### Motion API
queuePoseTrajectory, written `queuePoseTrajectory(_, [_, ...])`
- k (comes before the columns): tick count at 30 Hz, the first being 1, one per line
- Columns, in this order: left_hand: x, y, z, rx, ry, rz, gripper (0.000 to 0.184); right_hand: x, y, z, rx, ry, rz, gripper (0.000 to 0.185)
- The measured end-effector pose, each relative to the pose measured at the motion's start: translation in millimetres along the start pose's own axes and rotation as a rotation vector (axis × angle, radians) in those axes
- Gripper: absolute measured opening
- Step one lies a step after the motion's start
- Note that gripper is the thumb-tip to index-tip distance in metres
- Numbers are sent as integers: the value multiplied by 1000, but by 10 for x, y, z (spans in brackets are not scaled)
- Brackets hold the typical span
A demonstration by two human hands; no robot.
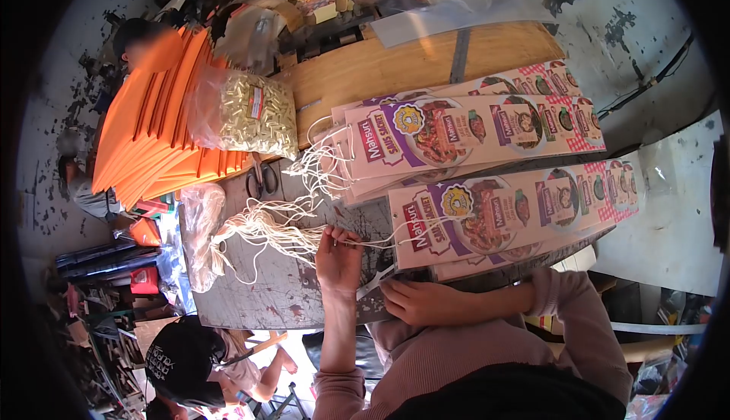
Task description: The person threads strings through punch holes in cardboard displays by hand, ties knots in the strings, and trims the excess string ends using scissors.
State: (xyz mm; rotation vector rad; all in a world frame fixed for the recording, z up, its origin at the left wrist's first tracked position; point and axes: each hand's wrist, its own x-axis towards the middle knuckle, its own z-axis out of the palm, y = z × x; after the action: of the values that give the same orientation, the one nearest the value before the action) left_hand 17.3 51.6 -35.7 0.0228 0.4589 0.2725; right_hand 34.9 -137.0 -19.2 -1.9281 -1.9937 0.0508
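Our left hand (338,264) is closed on a cord (374,246) reaching the printed cards (498,218) near the table (251,298)'s front edge, apparently drawing it out; guiding it calls for slack. Our right hand (412,302)'s grip we cannot tell.

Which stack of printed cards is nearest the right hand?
The front stack, just beyond the right hand; the middle stack and the back cards lie farther away.
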Motion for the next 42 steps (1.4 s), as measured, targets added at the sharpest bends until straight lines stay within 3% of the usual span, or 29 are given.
queuePoseTrajectory(1, [0, -2, 28, 45, 11, 15, 18, 41, -24, 64, -332, 31, -17, 31])
queuePoseTrajectory(7, [22, 44, 66, 134, -6, -17, 18, 220, -250, 160, -511, -53, 239, 37])
queuePoseTrajectory(10, [25, 45, 69, 168, 15, -42, 19, 241, -294, 135, -595, -167, 254, 36])
queuePoseTrajectory(14, [28, 55, 55, 231, 10, -68, 20, 267, -272, 116, -590, -187, 220, 38])
queuePoseTrajectory(20, [-11, 83, 119, 269, 46, -80, 19, 331, -249, 164, -598, -163, 340, 39])
queuePoseTrajectory(23, [-21, 95, 131, 286, 53, -89, 17, 309, -240, 174, -557, -72, 214, 39])
queuePoseTrajectory(26, [-45, 91, 196, 349, 77, -88, 17, 251, -250, 146, -373, -51, 45, 38])
queuePoseTrajectory(29, [-74, 127, 235, 427, 80, -106, 16, 156, -213, 15, -92, -43, 113, 40])
queuePoseTrajectory(31, [-93, 149, 267, 458, 95, -110, 17, 29, -50, -324, 277, -330, 214, 38])
queuePoseTrajectory(33, [-91, 179, 265, 487, 108, -115, 18, -110, 123, -728, 510, -387, 286, 41])
queuePoseTrajectory(36, [-101, 193, 236, 535, 82, -123, 20, -516, 381, -1081, 601, -331, 272, 43])
queuePoseTrajectory(38, [-133, 154, 285, 542, 133, -113, 20, -777, 472, -1230, 890, -195, 412, 44])
queuePoseTrajectory(39, [-141, 140, 292, 541, 130, -118, 20, -906, 422, -1185, 887, -195, 418, 44])
queuePoseTrajectory(41, [-150, 109, 287, 493, 163, -116, 20, -1132, 191, -947, 1909, 375, 805, 46])
queuePoseTrajectory(42, [-156, 95, 272, 497, 162, -126, 20, -1171, 128, -874, 1908, 387, 811, 46])
